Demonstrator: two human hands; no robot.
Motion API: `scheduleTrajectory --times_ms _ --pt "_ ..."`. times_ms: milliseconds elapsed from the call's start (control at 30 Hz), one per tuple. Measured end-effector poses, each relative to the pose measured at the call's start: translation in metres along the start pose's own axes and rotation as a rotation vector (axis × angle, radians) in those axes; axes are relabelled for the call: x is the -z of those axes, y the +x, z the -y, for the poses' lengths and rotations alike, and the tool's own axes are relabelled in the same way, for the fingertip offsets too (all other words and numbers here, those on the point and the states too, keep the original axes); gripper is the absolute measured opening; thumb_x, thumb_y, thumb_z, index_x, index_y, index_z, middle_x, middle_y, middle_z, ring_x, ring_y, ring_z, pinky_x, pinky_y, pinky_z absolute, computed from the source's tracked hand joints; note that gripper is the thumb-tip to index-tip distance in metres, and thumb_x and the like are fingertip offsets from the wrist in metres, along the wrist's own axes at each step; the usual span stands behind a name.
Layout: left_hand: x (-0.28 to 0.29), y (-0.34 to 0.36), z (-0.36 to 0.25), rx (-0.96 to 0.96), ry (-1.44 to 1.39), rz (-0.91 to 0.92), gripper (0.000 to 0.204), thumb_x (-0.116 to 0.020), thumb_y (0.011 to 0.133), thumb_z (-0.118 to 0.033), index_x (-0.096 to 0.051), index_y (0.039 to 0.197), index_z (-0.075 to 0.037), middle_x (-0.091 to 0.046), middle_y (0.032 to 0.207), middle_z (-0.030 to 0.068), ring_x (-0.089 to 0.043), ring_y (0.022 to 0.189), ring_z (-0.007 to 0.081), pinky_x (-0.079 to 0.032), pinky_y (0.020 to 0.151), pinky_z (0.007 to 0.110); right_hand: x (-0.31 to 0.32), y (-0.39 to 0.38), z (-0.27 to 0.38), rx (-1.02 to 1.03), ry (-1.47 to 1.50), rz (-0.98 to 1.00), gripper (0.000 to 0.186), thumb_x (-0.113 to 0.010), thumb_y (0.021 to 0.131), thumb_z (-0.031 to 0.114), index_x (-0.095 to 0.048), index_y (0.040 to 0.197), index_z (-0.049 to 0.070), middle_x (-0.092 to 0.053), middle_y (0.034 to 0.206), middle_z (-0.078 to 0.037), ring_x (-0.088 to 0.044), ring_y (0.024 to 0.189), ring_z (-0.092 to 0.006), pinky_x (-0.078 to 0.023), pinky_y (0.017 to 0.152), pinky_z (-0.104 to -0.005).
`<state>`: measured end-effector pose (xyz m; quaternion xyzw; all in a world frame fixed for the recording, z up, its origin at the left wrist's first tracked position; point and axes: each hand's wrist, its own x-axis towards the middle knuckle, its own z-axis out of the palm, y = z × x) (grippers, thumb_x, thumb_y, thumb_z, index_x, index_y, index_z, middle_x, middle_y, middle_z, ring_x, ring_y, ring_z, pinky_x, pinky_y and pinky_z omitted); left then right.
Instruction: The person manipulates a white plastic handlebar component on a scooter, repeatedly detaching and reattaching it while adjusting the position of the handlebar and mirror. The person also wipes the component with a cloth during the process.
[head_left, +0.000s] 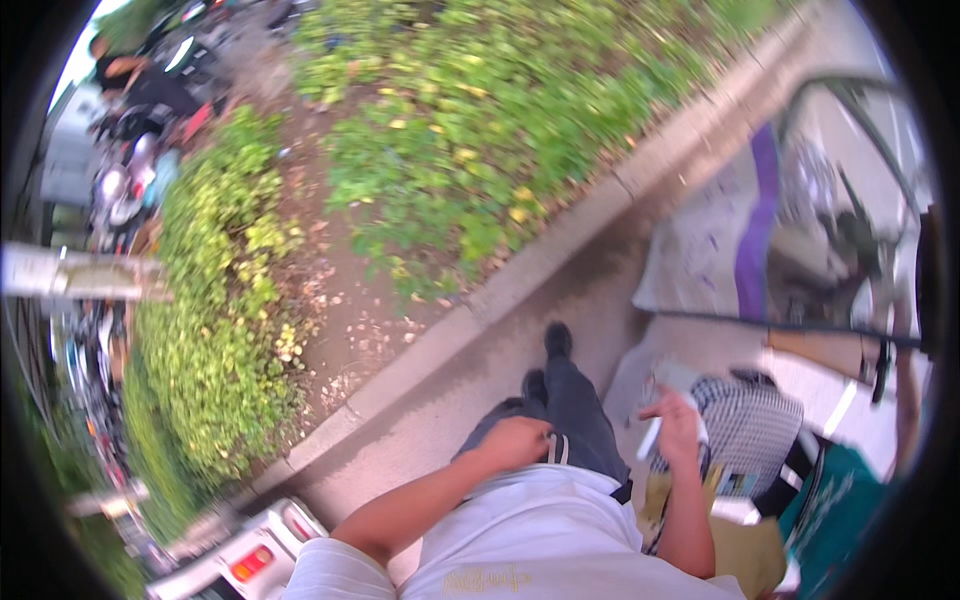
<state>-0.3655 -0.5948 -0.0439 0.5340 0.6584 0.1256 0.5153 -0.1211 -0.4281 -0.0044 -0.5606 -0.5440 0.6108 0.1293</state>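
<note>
My left hand (pixel 518 442) is at my waist, its fingers curled in against the front of my dark trousers (pixel 577 408). Pale drawstrings (pixel 559 448) hang beside its fingertips, and whatever those fingers hold is hidden. Off to the right, my right hand (pixel 679 428) is raised with a narrow white flat object (pixel 650 438) in its grip. Blur hides what kind of object it is. Close beyond that hand lies a checked cloth (pixel 748 420) among piled goods.
A stone kerb (pixel 480 312) runs diagonally beside my feet, bordering a bed of green shrubs (pixel 470 140). On the right stand a white sack with a purple stripe (pixel 705 240), a metal-framed cart (pixel 850 85) and a teal bag (pixel 838 510). A white vehicle (pixel 225 565) is behind left.
</note>
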Motion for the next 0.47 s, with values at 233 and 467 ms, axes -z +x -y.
scheduleTrajectory --times_ms 233,467 --pt "0.026 0.041 -0.007 -0.143 0.340 0.034 0.030 -0.056 0.087 -0.027 -0.064 0.109 -0.009 -0.067 0.111 0.0094 -0.061 0.108 0.0291 -0.045 0.091 0.044 -0.222 0.017 0.163 0.619 -0.402 1.576 0.053 -0.043 0.096 0.028 -0.039 0.141 -0.001 -0.047 0.141 -0.020 -0.046 0.129 -0.0345 -0.034 0.109 -0.0399" --pt "0.148 0.000 0.111 0.312 0.076 -0.090 0.037 -0.060 0.085 -0.036 -0.066 0.110 -0.010 -0.069 0.106 0.0137 -0.062 0.109 0.0312 -0.046 0.091 0.051 -0.384 0.055 0.192 0.830 -0.631 1.932 0.059 -0.041 0.100 0.043 -0.041 0.142 0.001 -0.051 0.138 -0.019 -0.048 0.129 -0.0330 -0.032 0.110 -0.0419"
